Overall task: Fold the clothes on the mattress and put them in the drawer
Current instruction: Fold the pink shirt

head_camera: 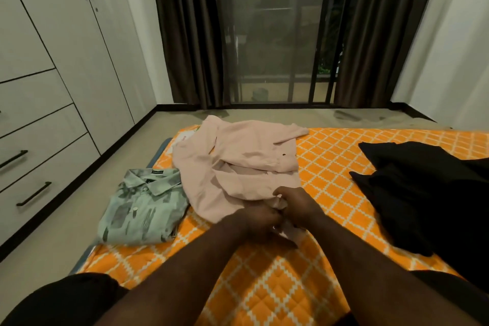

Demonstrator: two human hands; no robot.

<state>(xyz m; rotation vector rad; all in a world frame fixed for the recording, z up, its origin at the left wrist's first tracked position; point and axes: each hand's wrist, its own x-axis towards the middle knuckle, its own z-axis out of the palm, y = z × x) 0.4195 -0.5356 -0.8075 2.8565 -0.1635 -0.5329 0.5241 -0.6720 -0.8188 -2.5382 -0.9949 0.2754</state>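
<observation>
Pink shirt (238,161) in two hands (260,217) (296,200); green shirt (143,206); black garment (423,193).

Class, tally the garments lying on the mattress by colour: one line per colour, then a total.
pink shirt: 1
green patterned shirt: 1
black garment: 1 (a single heap; whether it holds more than one piece cannot be told)
Total: 3

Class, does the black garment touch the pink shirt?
No, bare orange mattress shows between the black garment and the pink shirt.
</observation>
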